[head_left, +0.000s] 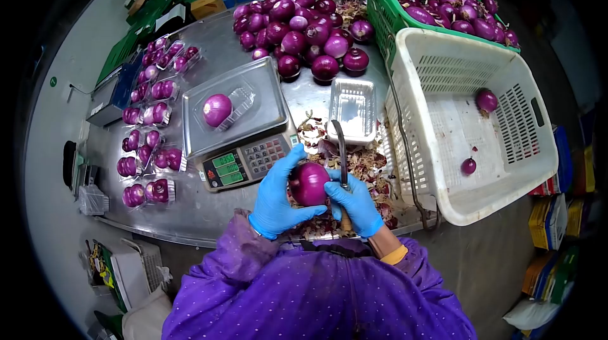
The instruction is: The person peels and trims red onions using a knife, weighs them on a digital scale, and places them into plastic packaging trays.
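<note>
Above the near edge of the metal worktop (168, 218), holding a round red onion (308, 184) in the curled left hand (277, 193); gripping a curved knife (342, 153) in the right hand (356, 206), close by the onion's right side, pointed up and away; over dry onion peel (375, 176), with a weighing scale (235, 166) ahead to the left, a white plastic crate (500, 204) to the right and grey floor (459, 248) past the edge

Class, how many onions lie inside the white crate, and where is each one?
2: a larger onion, toward the upper right of the white crate, and a small onion, lower down, nearer the camera. Any behind its walls would be hidden.
</note>
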`<state>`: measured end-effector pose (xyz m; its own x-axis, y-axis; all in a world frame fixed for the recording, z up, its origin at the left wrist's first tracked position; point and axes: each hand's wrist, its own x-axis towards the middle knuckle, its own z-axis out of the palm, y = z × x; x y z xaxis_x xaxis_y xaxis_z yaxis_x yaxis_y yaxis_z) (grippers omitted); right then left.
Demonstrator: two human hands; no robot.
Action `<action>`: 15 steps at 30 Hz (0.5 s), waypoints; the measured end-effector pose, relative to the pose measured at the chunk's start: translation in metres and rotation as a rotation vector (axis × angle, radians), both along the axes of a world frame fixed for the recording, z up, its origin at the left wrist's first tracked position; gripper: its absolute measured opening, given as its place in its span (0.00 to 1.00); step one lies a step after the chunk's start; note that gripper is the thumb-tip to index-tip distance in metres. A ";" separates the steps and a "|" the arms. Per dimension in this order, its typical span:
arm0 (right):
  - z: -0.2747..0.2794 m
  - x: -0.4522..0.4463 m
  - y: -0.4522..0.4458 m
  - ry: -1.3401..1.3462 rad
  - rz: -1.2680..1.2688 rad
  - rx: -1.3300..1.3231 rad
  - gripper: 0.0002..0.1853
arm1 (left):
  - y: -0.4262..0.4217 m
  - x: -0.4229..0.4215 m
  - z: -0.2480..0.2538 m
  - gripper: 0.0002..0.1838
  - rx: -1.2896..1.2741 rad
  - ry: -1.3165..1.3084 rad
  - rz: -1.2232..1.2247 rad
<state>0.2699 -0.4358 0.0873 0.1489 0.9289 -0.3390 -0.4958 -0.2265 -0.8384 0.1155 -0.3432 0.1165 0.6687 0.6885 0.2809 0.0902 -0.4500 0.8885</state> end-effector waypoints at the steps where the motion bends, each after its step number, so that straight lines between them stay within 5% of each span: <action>1: -0.005 -0.003 0.001 0.131 0.018 0.013 0.27 | -0.002 0.001 -0.003 0.49 -0.113 -0.171 0.009; 4: -0.019 -0.016 0.007 0.454 0.071 0.029 0.23 | -0.004 -0.006 -0.029 0.47 -0.605 -0.422 0.078; 7: -0.021 -0.014 0.013 0.293 0.117 -0.078 0.21 | -0.003 -0.012 -0.054 0.46 -0.843 -0.495 0.172; 9: -0.015 -0.009 0.013 -0.212 0.050 -0.057 0.21 | -0.002 -0.016 -0.058 0.45 -0.871 -0.452 0.195; 11: -0.035 -0.006 0.010 -0.827 -0.028 0.234 0.18 | 0.001 -0.021 -0.061 0.43 -0.795 -0.366 0.181; 15: -0.002 -0.005 0.017 -1.325 0.314 0.211 0.12 | 0.005 -0.030 -0.063 0.45 -0.735 -0.253 0.143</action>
